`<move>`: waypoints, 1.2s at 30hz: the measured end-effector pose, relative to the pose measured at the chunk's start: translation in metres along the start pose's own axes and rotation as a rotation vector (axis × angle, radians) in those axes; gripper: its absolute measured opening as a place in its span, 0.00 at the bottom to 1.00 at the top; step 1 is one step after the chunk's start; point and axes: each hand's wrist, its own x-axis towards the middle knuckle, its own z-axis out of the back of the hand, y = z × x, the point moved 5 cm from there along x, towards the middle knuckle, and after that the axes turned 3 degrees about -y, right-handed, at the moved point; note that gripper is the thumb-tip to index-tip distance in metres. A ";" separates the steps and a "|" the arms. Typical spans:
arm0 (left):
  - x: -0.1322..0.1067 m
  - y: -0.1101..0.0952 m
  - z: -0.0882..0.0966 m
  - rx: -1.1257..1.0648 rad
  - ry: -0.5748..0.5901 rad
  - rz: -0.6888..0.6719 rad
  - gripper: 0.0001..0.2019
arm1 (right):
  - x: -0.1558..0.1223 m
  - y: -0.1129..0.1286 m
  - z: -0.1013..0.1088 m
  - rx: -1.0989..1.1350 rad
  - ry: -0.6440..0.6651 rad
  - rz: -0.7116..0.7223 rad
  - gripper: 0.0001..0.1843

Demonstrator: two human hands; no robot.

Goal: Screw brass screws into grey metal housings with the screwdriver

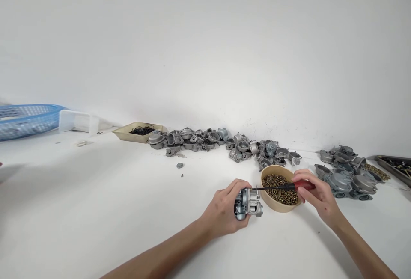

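Note:
A silver metal carburetor (252, 204) is gripped in my left hand (223, 208), fingers and thumb wrapped round its left side. My right hand (317, 193) is closed on the red handle of a screwdriver (303, 185). The black shaft points left, and its tip meets the top edge of the carburetor; whether it sits in a screw is too small to tell. Beneath the shaft stands a round tan bowl (279, 207) full of small brass-coloured screws (278, 182).
Grey metal carburetor parts lie in piles along the wall (192, 138) and at right (348, 180). A tan tray (128, 135) holds black rings. Farther left are a white container (78, 120) and a blue basket (41, 120). A dark tray (398, 165) stands far right.

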 end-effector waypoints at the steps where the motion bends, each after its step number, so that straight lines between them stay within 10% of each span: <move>1: 0.000 0.000 0.000 0.003 0.003 0.002 0.26 | 0.000 -0.001 0.001 0.000 -0.001 -0.009 0.14; 36: -0.002 0.011 0.001 0.257 0.008 -0.181 0.29 | -0.002 -0.006 0.001 -0.222 0.087 -0.162 0.24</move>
